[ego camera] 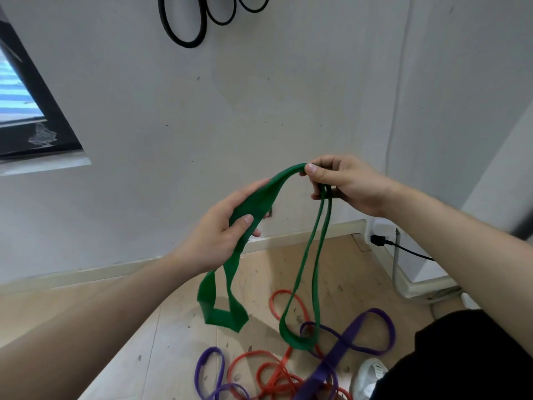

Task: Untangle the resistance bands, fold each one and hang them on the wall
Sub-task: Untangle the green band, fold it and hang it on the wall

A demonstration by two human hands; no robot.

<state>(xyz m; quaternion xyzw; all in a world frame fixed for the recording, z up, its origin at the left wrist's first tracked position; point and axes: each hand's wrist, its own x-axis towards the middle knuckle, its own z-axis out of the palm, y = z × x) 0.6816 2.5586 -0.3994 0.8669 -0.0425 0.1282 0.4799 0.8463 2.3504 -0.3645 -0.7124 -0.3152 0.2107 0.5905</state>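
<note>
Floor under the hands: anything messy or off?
Yes. Orange bands and purple bands lie tangled in a heap on the wood floor, loops crossing. The green band, held in both hands, dangles into the pile.

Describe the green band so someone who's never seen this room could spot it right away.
Start at the white wall, then look down to both hands. The green band stretches between the left hand and right hand, loops dangling. It alone is green and lifted; the red bands and purple bands lie on the floor.

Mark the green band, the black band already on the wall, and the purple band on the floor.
green band (261, 199): head view, wide stretch between the hands.
black band (184, 36): head view, lower curve of hanging loop.
purple band (346, 339): head view, flat middle strap.
</note>
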